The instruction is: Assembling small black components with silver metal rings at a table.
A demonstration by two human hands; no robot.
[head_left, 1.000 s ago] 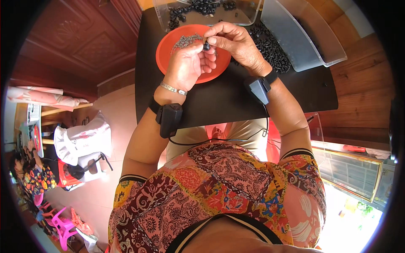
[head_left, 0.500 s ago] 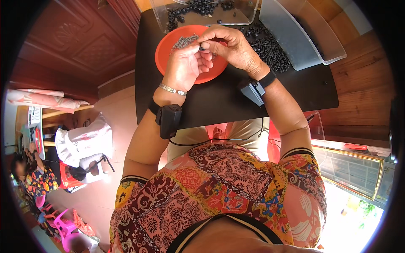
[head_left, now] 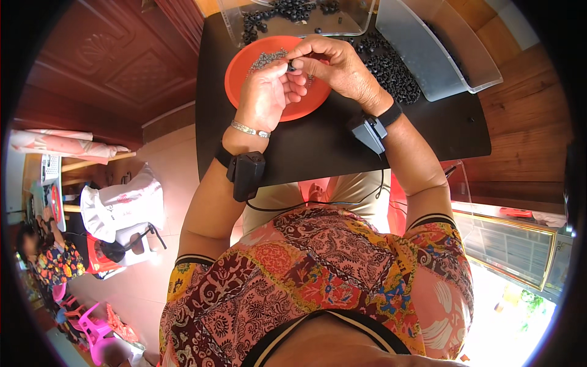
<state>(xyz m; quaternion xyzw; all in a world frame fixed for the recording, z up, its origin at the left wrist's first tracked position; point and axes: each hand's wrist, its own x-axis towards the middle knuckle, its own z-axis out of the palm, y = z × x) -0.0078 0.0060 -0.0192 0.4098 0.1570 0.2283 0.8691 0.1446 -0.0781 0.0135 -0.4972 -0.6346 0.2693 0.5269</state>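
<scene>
Over a round orange plate (head_left: 309,109) on the dark table, my two hands meet at the fingertips. A small black knob-like piece (head_left: 291,66) is pinched between them, mostly covered by fingers and thumbs. My left hand (head_left: 269,95) has its palm turned up, thumb and forefinger at the piece and the other fingers curled. From the right, my right hand (head_left: 342,67) grips the same piece between thumb and forefinger. Small grey metal-looking bits (head_left: 268,59) lie heaped on the plate, partly behind my hands. To the right spreads a pile of small black pieces (head_left: 391,76).
A clear bin (head_left: 342,24) with black pieces stands at the table's far edge. Another translucent bin (head_left: 422,55) is at the far right. A black cable (head_left: 342,209) runs between my wrist devices across my lap. At left, another person (head_left: 58,254) sits near a white sack (head_left: 125,202).
Both hands stay together at the black piece over the plate. Only a very slight shift of the fingers and wrists shows.
</scene>
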